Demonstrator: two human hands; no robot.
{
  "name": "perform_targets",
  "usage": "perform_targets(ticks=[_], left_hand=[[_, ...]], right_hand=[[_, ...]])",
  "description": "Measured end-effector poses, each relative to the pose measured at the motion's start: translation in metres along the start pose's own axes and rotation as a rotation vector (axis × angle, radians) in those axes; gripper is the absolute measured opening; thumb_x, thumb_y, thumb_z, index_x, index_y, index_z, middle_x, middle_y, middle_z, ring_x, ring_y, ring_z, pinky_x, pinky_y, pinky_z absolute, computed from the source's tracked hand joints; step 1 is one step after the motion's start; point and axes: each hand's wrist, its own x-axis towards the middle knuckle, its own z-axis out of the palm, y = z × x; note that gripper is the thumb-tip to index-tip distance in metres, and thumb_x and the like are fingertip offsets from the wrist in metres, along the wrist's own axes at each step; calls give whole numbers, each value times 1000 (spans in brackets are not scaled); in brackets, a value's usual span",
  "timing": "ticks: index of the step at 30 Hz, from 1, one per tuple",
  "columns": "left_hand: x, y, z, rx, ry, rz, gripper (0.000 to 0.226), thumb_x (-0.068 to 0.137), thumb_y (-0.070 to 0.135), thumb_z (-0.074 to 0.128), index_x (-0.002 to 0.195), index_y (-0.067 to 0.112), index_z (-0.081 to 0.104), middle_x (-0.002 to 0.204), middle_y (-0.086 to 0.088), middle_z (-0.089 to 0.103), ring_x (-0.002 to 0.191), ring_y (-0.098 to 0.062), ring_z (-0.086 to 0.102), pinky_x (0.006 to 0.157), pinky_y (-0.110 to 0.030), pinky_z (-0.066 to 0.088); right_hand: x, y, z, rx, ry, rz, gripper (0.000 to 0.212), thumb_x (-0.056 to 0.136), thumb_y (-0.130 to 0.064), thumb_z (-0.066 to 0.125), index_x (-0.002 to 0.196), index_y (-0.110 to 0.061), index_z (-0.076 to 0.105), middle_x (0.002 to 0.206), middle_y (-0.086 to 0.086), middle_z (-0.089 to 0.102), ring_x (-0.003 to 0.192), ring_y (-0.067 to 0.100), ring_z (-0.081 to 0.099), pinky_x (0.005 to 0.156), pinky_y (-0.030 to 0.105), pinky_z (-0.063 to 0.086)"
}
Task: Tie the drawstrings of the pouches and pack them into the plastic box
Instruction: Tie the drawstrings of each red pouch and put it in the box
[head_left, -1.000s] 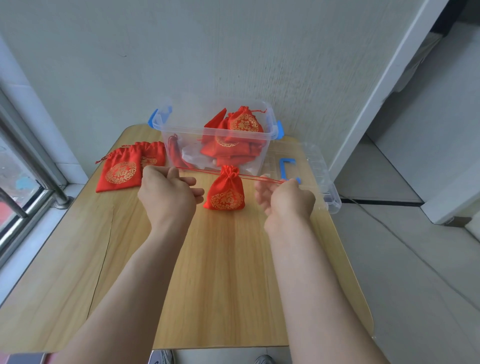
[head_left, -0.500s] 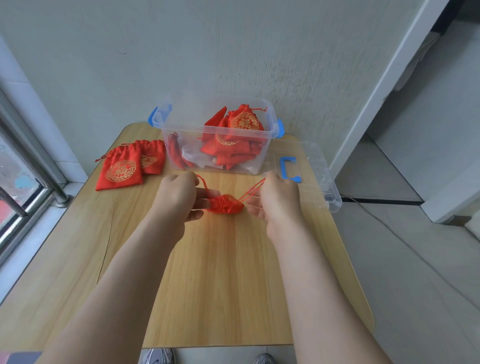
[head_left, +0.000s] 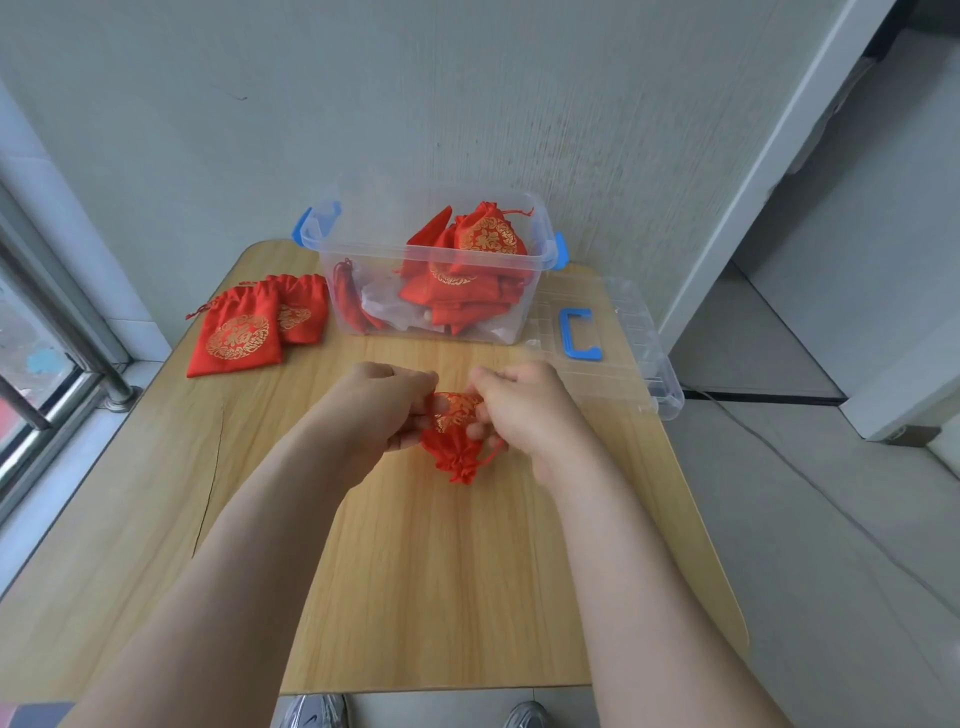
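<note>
Both hands have closed in on the red pouch (head_left: 451, 444), whose strings they held spread apart half a second ago. The left hand (head_left: 382, 410) and right hand (head_left: 527, 408) pinch it between curled fingers just in front of the plastic box (head_left: 374, 291), its gathered mouth turned toward the person. A drawstring loop (head_left: 492, 451) hangs by the right hand. Packed pouches (head_left: 485, 241) lie inside the box. Two more pouches (head_left: 236, 338) lie on the tabletop (head_left: 415, 571) left of the box, and the clear lid (head_left: 631, 332) lies right of it.
</note>
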Motion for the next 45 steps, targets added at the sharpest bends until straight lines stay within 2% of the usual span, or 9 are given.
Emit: perform_targets(ticks=[3, 9, 15, 20, 24, 28, 37, 41, 45], left_hand=[[2, -5, -2, 58, -32, 42, 14, 102, 20, 69, 105, 7, 69, 85, -4, 77, 80, -19, 67, 79, -36, 57], [0, -8, -2, 103, -38, 58, 12, 101, 15, 71, 106, 4, 73, 92, -8, 82, 86, -20, 80, 94, -44, 62], [0, -9, -1, 40, -36, -36, 14, 101, -1, 65, 112, 5, 70, 92, -11, 82, 85, -21, 80, 79, -37, 64], [1, -12, 0, -10, -25, -67, 15, 101, -1, 65, 116, 3, 68, 105, -18, 80, 80, -24, 78, 76, -39, 67], [2, -10, -1, -19, -54, -22, 17, 100, -2, 66, 117, 1, 67, 97, -19, 79, 70, -20, 70, 61, -30, 63], [1, -8, -3, 25, -102, 26, 22, 98, 0, 70, 119, 3, 66, 77, -12, 72, 63, -19, 65, 60, -28, 58], [3, -9, -4, 137, -186, 33, 13, 98, 6, 72, 101, -6, 76, 80, -12, 71, 65, -16, 58, 64, -26, 52], [2, -10, -1, 221, -225, 28, 12, 100, 4, 69, 96, -6, 74, 80, -11, 73, 66, -15, 59, 59, -22, 52], [0, -12, 2, 314, -224, 13, 14, 102, 2, 63, 97, -8, 71, 89, -26, 75, 69, -20, 61, 58, -23, 52]], right_hand=[[2, 4, 2, -155, -68, -9, 32, 102, -25, 56, 103, 2, 73, 71, 4, 63, 68, 19, 62, 67, 32, 47], [3, 13, 11, -367, -197, 9, 24, 95, -16, 62, 104, -30, 79, 107, 0, 74, 96, 24, 73, 85, 42, 64], [6, 23, 16, -512, -76, -43, 13, 88, -19, 77, 86, -31, 76, 92, -6, 70, 82, 19, 73, 77, 40, 66], [6, 19, 12, -493, 0, -93, 18, 96, -23, 58, 88, -24, 74, 92, 3, 72, 80, 24, 71, 69, 37, 64], [6, 8, 1, -301, -10, -134, 15, 104, -29, 60, 103, -29, 75, 102, -11, 67, 90, 10, 62, 62, 18, 42], [2, 7, 2, -214, -98, -143, 14, 105, -34, 64, 103, -33, 78, 114, -7, 72, 110, 14, 64, 79, 27, 46], [4, 4, 2, -159, 6, -160, 22, 105, -24, 59, 90, -29, 74, 94, -7, 71, 93, 18, 71, 79, 34, 59], [4, 1, -2, -221, -7, -91, 18, 103, -19, 51, 108, -21, 68, 111, -1, 68, 102, 20, 66, 68, 27, 46], [-3, -6, -7, -488, -119, 7, 28, 95, -14, 44, 119, -8, 57, 109, 7, 59, 86, 24, 55, 56, 29, 34]])
